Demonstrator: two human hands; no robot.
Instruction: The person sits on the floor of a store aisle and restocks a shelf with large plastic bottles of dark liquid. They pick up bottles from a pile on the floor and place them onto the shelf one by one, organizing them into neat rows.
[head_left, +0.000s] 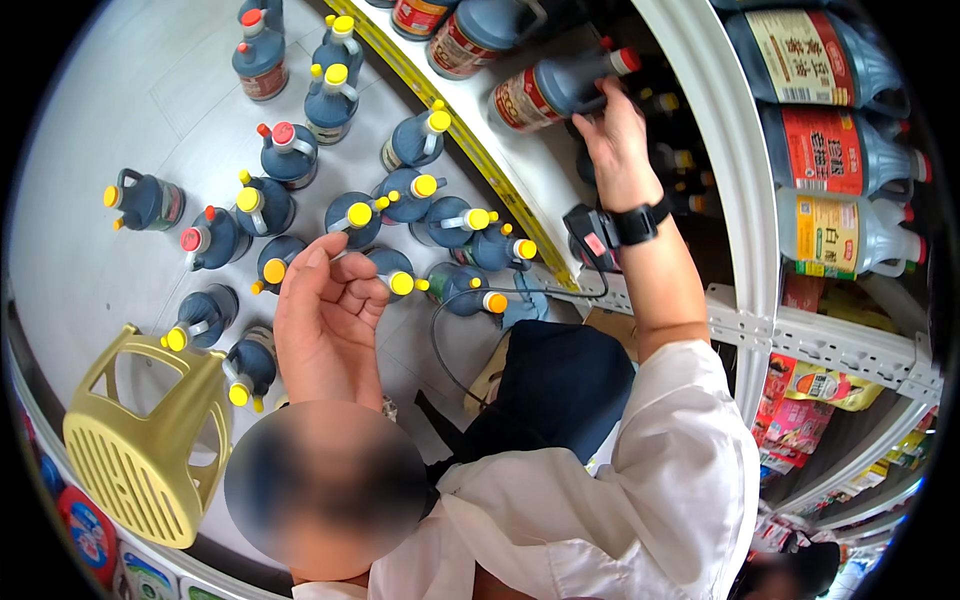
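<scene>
My right hand (618, 142) is at the handle of a plastic jug of dark liquid (551, 91) with a red cap and a red label. The jug is at a white shelf (517, 157); its fingers are curled at the handle and the thumb lies apart from it. My left hand (330, 322) is raised, palm up, fingers loosely bent, with nothing in it. Below its fingertips stands a yellow-capped jug (352, 217) on the floor. Another yellow-capped jug (390, 270) stands just right of the left fingers, partly hidden by them.
Several more jugs (277, 214) stand on the grey tiled floor (90, 277). A yellow plastic stool (135, 457) is at the lower left. A yellow strip (487, 176) edges the shelf. A white shelf upright (739, 225) rises on the right, beside more bottles (817, 142). A black cable (435, 330) hangs from my right wrist device.
</scene>
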